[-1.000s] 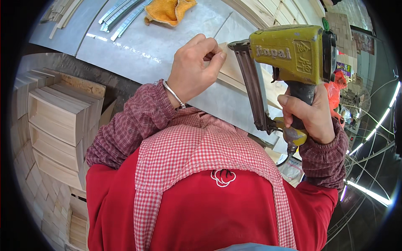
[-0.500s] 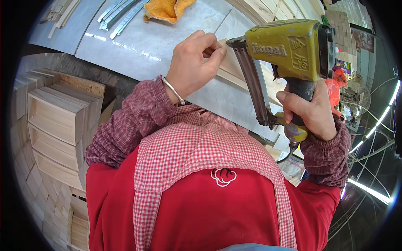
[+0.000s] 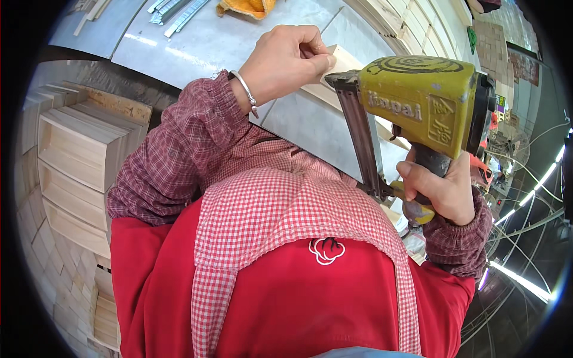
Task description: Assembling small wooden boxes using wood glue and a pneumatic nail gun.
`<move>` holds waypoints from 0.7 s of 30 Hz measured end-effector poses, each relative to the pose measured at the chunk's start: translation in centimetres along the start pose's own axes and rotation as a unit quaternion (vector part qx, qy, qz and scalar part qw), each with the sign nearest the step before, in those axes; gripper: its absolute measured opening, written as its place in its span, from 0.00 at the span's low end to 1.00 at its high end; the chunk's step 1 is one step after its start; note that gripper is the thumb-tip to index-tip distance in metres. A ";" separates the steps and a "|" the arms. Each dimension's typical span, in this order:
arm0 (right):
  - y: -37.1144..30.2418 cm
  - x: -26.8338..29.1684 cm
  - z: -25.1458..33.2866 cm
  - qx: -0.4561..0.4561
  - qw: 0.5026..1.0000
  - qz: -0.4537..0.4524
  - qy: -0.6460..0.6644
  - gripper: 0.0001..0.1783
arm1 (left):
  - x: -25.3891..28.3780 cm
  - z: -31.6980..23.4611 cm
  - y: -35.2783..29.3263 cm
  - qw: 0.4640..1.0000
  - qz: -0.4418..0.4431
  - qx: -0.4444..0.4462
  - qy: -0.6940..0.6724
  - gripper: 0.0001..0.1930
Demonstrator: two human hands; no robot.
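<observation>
With its fingers curled and thumb pressed in, my left hand (image 3: 292, 62) pinches the near left corner of a pale wooden piece (image 3: 346, 58) on the work table. What lies inside that pinch is partly hidden by the fingers. My right hand (image 3: 441, 185) is wrapped round the black grip of a yellow-green staple gun (image 3: 412, 104). The gun's nose is beside the wooden piece, just right of my left fingertips; whether it touches the wood I cannot tell. Its long dark magazine (image 3: 361, 131) slants down toward my body.
Metal staple strips (image 3: 185, 18) and an orange cloth (image 3: 248, 6) lie on the grey table (image 3: 197, 59). Stacked wooden boxes (image 3: 71, 149) stand at the left. More pale wood pieces (image 3: 412, 27) fill the far right. Loose cables and lit tubes (image 3: 525, 277) show at the right.
My left hand has moved farther away and slightly right along with the corner of the wood. The staple gun's nose has come a little nearer my body, and its top face shows more.
</observation>
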State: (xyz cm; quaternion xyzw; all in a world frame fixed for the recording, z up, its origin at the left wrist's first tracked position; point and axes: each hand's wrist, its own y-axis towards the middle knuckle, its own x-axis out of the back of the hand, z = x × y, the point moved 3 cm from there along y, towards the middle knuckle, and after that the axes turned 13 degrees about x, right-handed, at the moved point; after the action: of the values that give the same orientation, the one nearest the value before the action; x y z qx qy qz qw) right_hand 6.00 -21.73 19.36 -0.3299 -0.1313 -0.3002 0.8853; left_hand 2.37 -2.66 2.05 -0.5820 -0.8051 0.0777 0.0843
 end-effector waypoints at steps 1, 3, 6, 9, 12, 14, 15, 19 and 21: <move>0.1 -0.1 0.1 0.006 1.000 0.000 0.008 0.05 | 0.0 0.0 0.0 1.000 -0.001 -0.002 0.001 0.03; 0.1 -0.1 0.1 0.003 1.000 0.002 0.007 0.06 | 0.0 0.1 0.0 1.000 0.000 -0.005 0.003 0.03; 0.2 -0.2 0.0 -0.003 1.000 0.005 0.005 0.06 | 0.0 0.3 0.1 1.000 0.002 -0.015 0.008 0.03; 0.1 -0.4 0.2 0.004 1.000 -0.003 -0.020 0.07 | 0.0 0.3 0.1 1.000 0.002 -0.015 0.010 0.03; 0.0 -0.5 0.5 0.012 0.999 -0.015 -0.043 0.07 | 0.0 0.1 0.1 1.000 0.002 -0.019 0.013 0.03; 0.1 -0.5 0.7 0.007 0.998 -0.011 -0.056 0.07 | -0.1 0.2 0.1 1.000 -0.005 -0.017 0.012 0.03; 0.1 -0.5 0.8 0.005 0.998 -0.009 -0.063 0.08 | -0.1 0.2 0.1 1.000 -0.009 -0.016 0.012 0.03; -1.2 0.3 0.2 -0.004 0.998 -0.046 -0.039 0.09 | -0.1 0.0 -0.1 1.000 -0.007 0.003 0.000 0.03; -2.6 1.1 -0.9 -0.016 0.996 -0.085 -0.005 0.11 | -0.1 -0.1 -0.2 1.000 0.004 0.024 -0.012 0.03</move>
State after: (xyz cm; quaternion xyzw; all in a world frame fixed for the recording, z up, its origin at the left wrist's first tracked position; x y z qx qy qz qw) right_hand 5.34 -24.34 20.49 -0.3335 -0.1586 -0.3744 0.8505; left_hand 2.20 -2.84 2.17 -0.5822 -0.8015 0.1040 0.0884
